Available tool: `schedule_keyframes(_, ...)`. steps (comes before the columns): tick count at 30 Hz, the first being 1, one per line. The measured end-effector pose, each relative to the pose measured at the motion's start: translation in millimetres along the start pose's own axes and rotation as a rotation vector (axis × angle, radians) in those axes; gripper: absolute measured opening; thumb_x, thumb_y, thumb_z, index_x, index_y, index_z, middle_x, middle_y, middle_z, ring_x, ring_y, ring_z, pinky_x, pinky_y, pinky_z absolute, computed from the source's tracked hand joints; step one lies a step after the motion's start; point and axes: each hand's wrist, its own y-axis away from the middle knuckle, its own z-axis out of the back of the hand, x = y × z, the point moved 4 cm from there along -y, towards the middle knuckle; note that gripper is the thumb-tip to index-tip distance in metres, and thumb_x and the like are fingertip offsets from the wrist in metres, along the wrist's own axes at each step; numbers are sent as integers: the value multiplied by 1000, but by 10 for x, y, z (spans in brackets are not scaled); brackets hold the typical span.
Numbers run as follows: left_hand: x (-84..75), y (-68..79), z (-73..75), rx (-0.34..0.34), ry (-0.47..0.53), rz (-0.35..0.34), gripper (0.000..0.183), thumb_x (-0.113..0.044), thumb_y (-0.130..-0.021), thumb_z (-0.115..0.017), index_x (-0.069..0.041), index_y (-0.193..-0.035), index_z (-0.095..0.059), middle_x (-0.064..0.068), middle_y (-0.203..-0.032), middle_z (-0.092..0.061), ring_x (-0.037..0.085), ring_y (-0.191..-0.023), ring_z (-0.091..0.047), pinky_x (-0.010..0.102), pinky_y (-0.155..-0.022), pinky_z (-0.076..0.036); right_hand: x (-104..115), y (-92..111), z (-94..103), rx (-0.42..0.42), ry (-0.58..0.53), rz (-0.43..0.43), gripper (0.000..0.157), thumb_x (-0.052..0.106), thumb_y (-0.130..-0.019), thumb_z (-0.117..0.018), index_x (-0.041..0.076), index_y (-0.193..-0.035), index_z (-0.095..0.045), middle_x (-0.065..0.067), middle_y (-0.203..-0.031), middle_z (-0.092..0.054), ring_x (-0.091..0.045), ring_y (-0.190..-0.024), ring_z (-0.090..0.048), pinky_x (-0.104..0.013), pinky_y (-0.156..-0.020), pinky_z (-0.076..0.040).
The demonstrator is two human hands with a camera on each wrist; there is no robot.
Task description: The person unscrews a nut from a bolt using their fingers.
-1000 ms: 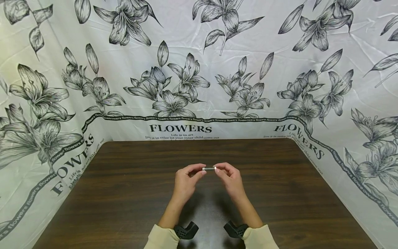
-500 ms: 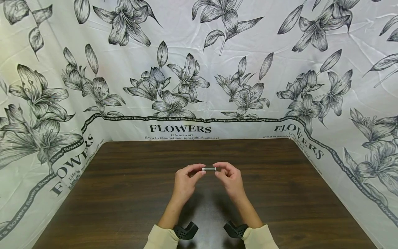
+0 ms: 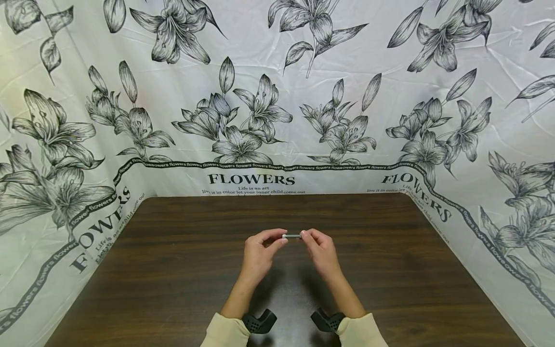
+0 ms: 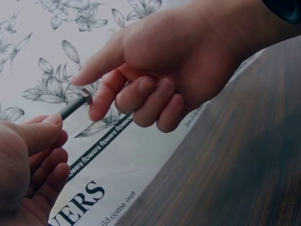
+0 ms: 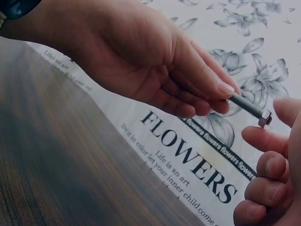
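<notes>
Above the table (image 3: 195,289), the left hand (image 3: 257,254) pinches a grey threaded hex bolt (image 5: 249,106), right hand (image 3: 324,254) with fingers parted.

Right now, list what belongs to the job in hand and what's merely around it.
Job in hand:
bolt
left hand, pinching the bolt
right hand, at its exposed hexagonal end

Merely around:
floral cloth
wooden tabletop
black wrist devices
</notes>
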Motion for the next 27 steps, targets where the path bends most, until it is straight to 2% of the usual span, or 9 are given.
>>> schedule_keyframes(2,1,0,-1,3,-3,-2,19,-1,-82,-76,4,-100,-73,14,-92,-72,21,-77,-64,23,-66,-51,35,10,-9,0,14,-14,25,7,-99,-55,-11,-85,-63,5,-50,-36,-6,-44,-31,-19,-43,-25)
schedule_keyframes(6,3,-1,-2,4,0,-5,19,-1,-82,-76,4,-100,-73,14,-91,-72,20,-76,-64,23,-66,-50,56,22,-16,3,6,-11,23,5,-98,-56,-13,-86,-62,3,-51,-36,-6,-45,-31,-20,-43,-26)
schedule_keyframes(13,7,4,6,-8,11,1,17,0,-81,-76,2,-98,-74,13,-91,-72,19,-76,-64,23,-65,-50,63,30,-17,3,-29,2,14,-1,-96,-57,-13,-97,-63,4,-54,-39,-6,-46,-33,-20,-44,-27)
schedule_keyframes(23,4,0,13,-6,26,6,17,1,-82,-75,3,-99,-73,16,-92,-72,20,-76,-64,23,-66,-50,74,33,-12,40,-49,59,18,-7,-93,-57,-17,-108,-60,3,-55,-40,-4,-45,-33,-19,-44,-27)
schedule_keyframes(27,2,-2,19,-5,17,10,18,0,-82,-75,4,-99,-73,15,-92,-72,21,-77,-64,23,-66,-50,-64,-3,10,31,-67,77,18,-9,-92,-56,-14,-109,-61,3,-54,-38,-5,-44,-33,-20,-42,-26)
